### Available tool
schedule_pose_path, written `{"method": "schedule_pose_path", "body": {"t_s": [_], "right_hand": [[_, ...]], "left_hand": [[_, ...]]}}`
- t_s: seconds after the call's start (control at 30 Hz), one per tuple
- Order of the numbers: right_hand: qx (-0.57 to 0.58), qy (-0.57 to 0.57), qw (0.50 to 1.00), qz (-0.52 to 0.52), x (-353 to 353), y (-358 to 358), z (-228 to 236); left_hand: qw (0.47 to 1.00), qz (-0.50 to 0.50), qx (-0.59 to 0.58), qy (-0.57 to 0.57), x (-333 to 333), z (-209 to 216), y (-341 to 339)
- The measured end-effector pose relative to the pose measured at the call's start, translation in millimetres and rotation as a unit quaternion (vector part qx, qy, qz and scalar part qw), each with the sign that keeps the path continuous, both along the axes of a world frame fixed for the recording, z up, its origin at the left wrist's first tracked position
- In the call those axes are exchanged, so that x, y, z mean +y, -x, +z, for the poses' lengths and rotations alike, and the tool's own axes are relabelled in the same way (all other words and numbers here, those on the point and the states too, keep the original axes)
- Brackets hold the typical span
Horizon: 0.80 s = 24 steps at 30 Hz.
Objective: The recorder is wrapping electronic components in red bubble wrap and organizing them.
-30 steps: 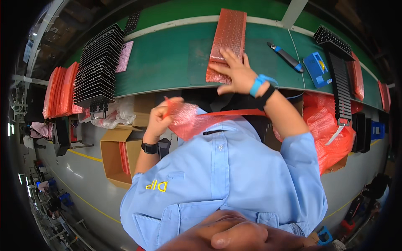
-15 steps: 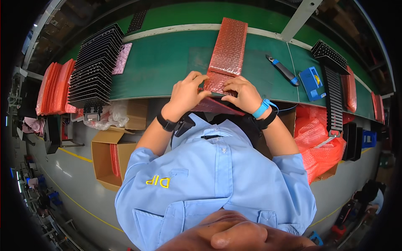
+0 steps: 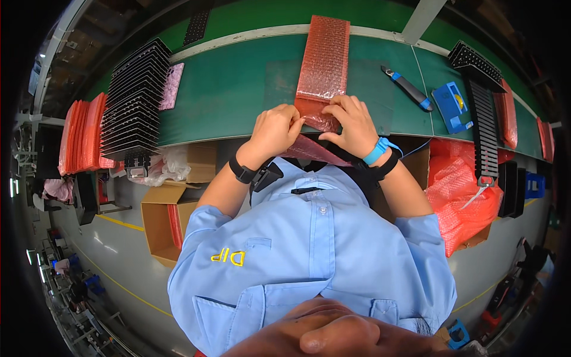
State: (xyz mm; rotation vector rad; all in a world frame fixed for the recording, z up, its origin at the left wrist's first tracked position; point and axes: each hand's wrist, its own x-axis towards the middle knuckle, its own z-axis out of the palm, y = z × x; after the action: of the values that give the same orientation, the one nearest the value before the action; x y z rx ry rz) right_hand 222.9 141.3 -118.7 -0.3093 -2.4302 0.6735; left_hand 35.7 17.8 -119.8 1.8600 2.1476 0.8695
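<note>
A long red bubble-wrap bag [image 3: 324,59] lies on the green bench mat, its near end a thin, creased flap [image 3: 315,113] at the bench edge. My left hand [image 3: 276,128] is closed, thumb and forefinger pinched on the flap's left corner. At the flap's right side is my right hand [image 3: 352,122], its fingers bent over the film and its thumb held apart from them. Below the bench edge, between my wrists, hangs another piece of pinkish-red film [image 3: 315,150]. Whatever is inside the bag cannot be made out.
A blue-handled cutter [image 3: 407,89] and a blue tape dispenser [image 3: 451,107] lie at right, beside a black slotted rack [image 3: 480,131]. Black bent plates [image 3: 134,98] stand in a rack at left, near red bubble bags [image 3: 83,134]. Cardboard boxes [image 3: 160,223] and red wrap [image 3: 461,190] sit below.
My right thumb and fingers have spread further apart at the flap. My left hand keeps its pinch at the corner. The whole view has shifted slightly.
</note>
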Motion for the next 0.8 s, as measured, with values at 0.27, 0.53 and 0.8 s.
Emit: {"method": "schedule_pose_path", "body": {"t_s": [0.27,0.53,0.8], "right_hand": [[-0.004,-0.057,0.995,-0.076,2,3,-5],[-0.087,0.072,0.972,-0.208,18,21,-10],[0.026,0.094,0.962,-0.255,47,-40,15]], "left_hand": [[0.992,-0.045,-0.030,-0.116,-13,27,-10],[0.990,-0.103,0.074,-0.067,-13,1,-43],[0.997,-0.051,0.054,-0.033,-4,-10,-34]]}}
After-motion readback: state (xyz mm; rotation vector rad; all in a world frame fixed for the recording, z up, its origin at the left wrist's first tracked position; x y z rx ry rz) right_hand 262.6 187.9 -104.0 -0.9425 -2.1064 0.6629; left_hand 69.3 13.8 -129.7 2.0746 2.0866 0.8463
